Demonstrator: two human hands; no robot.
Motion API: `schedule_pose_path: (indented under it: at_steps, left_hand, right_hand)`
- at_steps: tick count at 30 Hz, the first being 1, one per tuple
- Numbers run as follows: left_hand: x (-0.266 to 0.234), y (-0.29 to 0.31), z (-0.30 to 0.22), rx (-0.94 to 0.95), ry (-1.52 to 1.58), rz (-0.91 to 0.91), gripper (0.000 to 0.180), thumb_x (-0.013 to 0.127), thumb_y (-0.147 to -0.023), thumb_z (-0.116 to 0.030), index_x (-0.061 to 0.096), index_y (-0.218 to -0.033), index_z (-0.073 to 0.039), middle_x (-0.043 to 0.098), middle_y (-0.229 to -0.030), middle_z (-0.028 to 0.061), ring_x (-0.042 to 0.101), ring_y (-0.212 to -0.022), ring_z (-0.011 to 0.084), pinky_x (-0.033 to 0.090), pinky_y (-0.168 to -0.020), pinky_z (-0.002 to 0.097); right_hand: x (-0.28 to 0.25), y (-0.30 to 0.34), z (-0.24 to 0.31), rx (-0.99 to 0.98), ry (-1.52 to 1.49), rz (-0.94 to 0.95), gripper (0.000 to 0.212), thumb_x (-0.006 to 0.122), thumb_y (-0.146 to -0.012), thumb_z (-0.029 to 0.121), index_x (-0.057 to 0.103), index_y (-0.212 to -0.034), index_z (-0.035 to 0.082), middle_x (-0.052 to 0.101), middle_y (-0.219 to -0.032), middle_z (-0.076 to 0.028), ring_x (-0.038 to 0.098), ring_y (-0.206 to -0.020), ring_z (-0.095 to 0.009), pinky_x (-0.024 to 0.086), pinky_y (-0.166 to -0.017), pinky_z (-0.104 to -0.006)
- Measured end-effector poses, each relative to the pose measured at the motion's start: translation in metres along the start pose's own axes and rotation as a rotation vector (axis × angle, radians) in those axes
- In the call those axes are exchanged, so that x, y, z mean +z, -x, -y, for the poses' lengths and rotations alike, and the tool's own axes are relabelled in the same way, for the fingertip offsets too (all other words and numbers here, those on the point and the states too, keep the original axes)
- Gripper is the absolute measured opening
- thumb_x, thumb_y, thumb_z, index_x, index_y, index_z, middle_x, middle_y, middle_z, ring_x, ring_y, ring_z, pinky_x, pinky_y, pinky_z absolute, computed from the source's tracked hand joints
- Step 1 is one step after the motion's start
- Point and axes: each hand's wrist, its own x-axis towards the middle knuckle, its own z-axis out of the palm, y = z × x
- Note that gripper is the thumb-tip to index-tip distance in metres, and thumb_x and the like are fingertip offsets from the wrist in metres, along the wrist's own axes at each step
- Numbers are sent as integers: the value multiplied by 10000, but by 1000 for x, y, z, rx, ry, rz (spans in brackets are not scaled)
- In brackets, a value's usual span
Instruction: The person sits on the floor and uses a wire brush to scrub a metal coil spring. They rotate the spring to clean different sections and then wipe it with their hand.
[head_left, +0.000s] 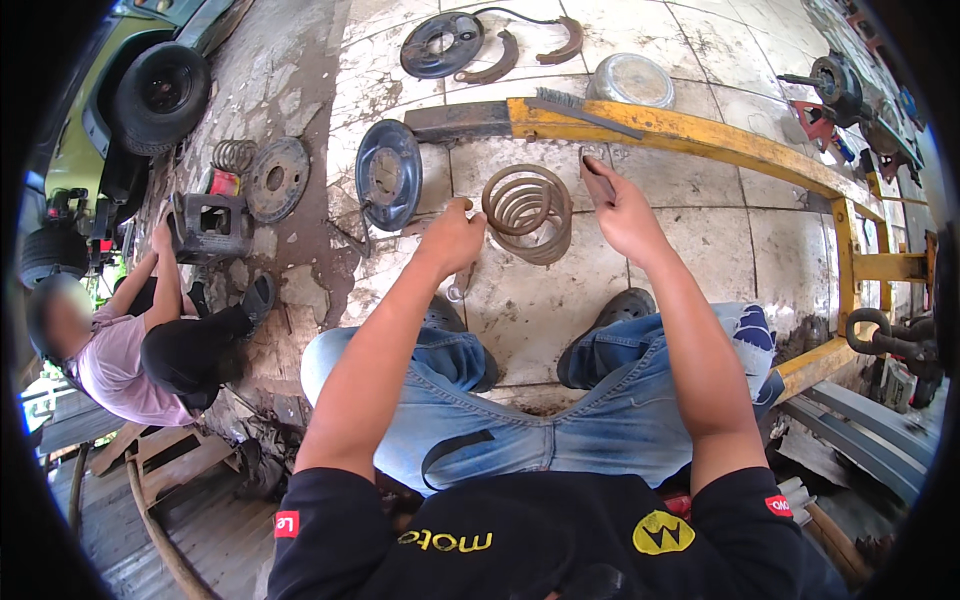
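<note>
A rusty coil spring point(545, 243) stands on the tiles between my hands. My left hand point(448, 243) is closed, its fingertips at the spring's left rim, seemingly pinching the wire. To the right of the spring and apart from it, my right hand point(632, 222) grips a flat brown piece point(597, 184) that resembles folded sandpaper, thumb and fingers pressed on it. Below my left hand lies a small spanner-like metal tool point(460, 288), partly hidden by the hand. A dark round backing plate point(389, 176) leans upright beyond my left hand.
A yellow metal frame point(680, 127) crosses beyond the spring, with a wire brush point(575, 106) on it. Farther off are another backing plate point(442, 46), curved brake shoes point(492, 62) and a round metal drum point(631, 82). At left, another person point(130, 350) handles a dark metal part point(210, 228).
</note>
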Motion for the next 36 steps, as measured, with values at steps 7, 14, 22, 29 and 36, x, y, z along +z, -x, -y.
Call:
schedule_pose_path:
  at_steps: [7, 14, 22, 29, 36]
  left_hand:
    - [38, -7, 38, -37, 119, 132, 410, 461, -1006, -309, 506, -1247, 20, 658, -1058, 134, 643, -833, 195, 528, -699, 350]
    - [28, 9, -14, -227, 771, 379, 304, 339, -1031, -241, 530, -1154, -39, 644, -1071, 85, 624, -845, 161, 497, -730, 346]
    - [27, -1, -13, -233, 726, 347, 278, 372, -1035, -235, 553, -1125, -45, 644, -969, 61, 623, -842, 169, 492, -726, 347]
    - [7, -7, -15, -164, 381, 362, 400, 468, -948, -280, 532, -1177, 42, 649, -1025, 161, 636, -900, 218, 491, -786, 386]
    - [13, -33, -8, 113, 169, -65, 607, 521, -928, -336, 413, -1414, 10, 506, -1330, 322, 510, -1242, 407, 391, -1053, 394]
  right_hand:
    - [3, 9, 8, 7, 219, 74, 695, 395, -770, -124, 435, -1433, 82, 505, -1393, -210, 478, -1307, -322, 394, -1063, -348]
    - [7, 3, -7, -31, 203, 55, 688, 415, -777, -113, 433, -1434, 91, 506, -1392, -199, 495, -1282, -332, 408, -1051, -357]
    - [8, -1, -14, -36, 237, 56, 683, 479, -767, -94, 432, -1427, 74, 515, -1379, -199, 503, -1268, -337, 430, -1035, -372]
    - [9, 4, -4, -113, 249, 73, 651, 516, -761, -94, 448, -1397, 29, 509, -1379, -206, 495, -1267, -352, 425, -1042, -388]
    - [2, 9, -12, -165, 291, 52, 658, 515, -757, -100, 445, -1399, 32, 520, -1366, -204, 509, -1246, -357, 445, -1018, -389]
